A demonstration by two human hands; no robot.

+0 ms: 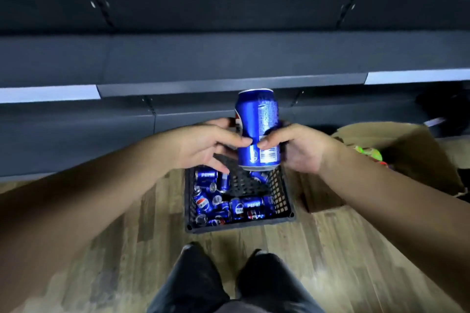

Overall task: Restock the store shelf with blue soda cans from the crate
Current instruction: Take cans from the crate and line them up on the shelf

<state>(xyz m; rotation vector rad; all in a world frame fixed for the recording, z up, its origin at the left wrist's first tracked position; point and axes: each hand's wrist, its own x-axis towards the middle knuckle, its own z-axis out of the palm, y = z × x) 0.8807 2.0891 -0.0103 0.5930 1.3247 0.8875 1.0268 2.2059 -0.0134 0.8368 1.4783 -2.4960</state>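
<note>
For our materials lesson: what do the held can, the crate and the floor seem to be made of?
Held can: likely painted aluminium, glossy with bare silvery rims. Crate: probably matte black plastic, moulded lattice walls. Floor: wood or wood-look planks, visible grain and seams; which one is unclear.

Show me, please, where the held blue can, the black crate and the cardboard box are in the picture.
held blue can [250, 119]: head view, on its blue side above the thumbs.
black crate [281, 192]: head view, on its right mesh wall.
cardboard box [412, 145]: head view, on its open brown flap.

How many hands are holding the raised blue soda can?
2: the left hand holds the upright blue metal soda can on its left side, the right hand on its right.
</note>
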